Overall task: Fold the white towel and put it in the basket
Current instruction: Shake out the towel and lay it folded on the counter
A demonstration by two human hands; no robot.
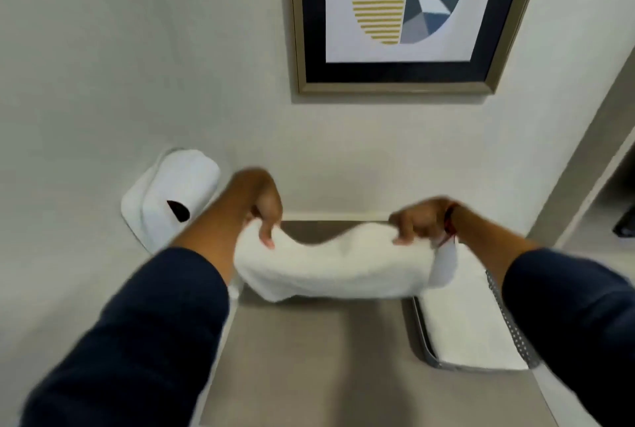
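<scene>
White towel, held aloft over bench, far edge.

Left hand (264, 203) and right hand (417, 220), both pinched shut on the top edge of the white towel (330, 265), which sags between them above the bench (309, 358) near the wall. Basket (426, 340) at the bench's right edge, a folded towel (470, 320) inside it. Bench surface bare from the towel to the near edge. Framed picture (398, 14) on the wall; image motion-blurred.

No legible text, label, brand, number or sign anywhere in view.
</scene>
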